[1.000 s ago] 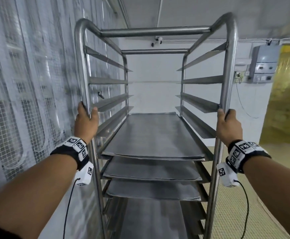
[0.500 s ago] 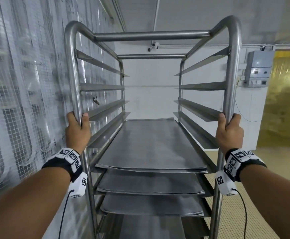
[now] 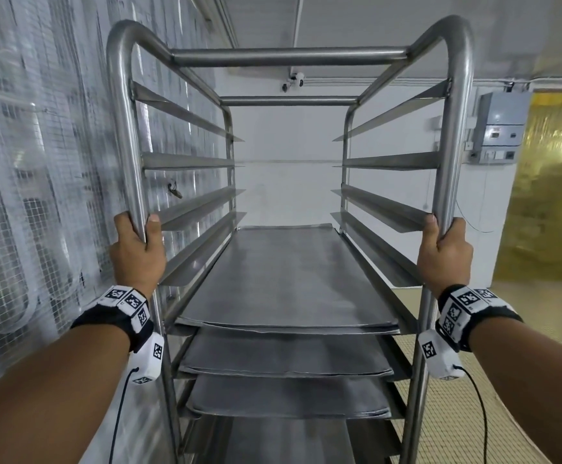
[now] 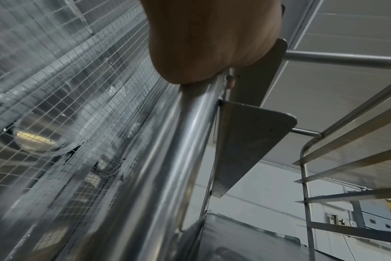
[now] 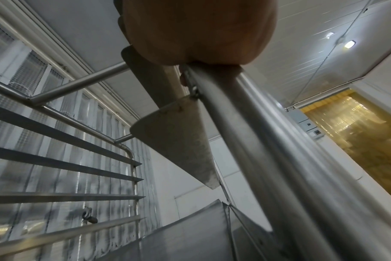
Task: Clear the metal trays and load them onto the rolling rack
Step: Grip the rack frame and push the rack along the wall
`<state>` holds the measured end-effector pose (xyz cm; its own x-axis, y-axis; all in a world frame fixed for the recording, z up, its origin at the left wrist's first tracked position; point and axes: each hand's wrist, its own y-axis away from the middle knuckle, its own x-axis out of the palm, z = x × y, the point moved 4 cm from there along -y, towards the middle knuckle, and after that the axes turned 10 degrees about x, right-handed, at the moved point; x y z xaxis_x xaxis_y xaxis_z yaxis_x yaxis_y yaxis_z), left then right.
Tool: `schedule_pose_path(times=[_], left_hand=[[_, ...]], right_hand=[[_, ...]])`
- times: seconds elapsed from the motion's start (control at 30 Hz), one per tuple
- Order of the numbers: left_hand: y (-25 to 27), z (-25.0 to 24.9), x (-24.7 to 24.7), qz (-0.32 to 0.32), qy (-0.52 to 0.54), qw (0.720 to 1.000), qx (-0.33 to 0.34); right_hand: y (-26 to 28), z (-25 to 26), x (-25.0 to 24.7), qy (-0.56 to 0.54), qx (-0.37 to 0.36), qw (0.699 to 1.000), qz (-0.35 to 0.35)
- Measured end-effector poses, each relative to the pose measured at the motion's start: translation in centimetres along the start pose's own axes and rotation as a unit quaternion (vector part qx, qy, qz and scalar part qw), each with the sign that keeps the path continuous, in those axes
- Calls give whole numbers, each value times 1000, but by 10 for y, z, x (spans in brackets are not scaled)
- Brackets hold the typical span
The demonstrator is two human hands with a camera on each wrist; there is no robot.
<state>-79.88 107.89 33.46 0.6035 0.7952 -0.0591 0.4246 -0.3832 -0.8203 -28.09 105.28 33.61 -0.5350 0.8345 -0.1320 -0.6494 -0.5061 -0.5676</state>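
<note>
The rolling rack (image 3: 289,56) is a tall frame of shiny steel tube with rounded top corners and angled runner ledges down both inner sides. The left hand (image 3: 137,254) grips its near left upright, the right hand (image 3: 445,257) its near right upright, at about the same height. Just below the level of the two grips lies the top metal tray (image 3: 286,279) — flat, dull grey, seated on the runners between the uprights. Under it sit two more trays (image 3: 286,358) on successive runners — a fourth shows lower down. The runners above grip level carry nothing
</note>
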Motion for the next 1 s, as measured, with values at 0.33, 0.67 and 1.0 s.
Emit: schedule_pose_path(times=[0.33,0.67,1.0], left_hand=[[-10,7,39,-5,3,1000,8],[-40,50,93,-10,0,1000,7],[-62,73,141,-4,20,1000,16]], right_hand=[[-33,-18,33,5,4,1000,-13],[-62,-32,99,11,22,1000,-10],[-89,-42,137,29,23,999,-34]])
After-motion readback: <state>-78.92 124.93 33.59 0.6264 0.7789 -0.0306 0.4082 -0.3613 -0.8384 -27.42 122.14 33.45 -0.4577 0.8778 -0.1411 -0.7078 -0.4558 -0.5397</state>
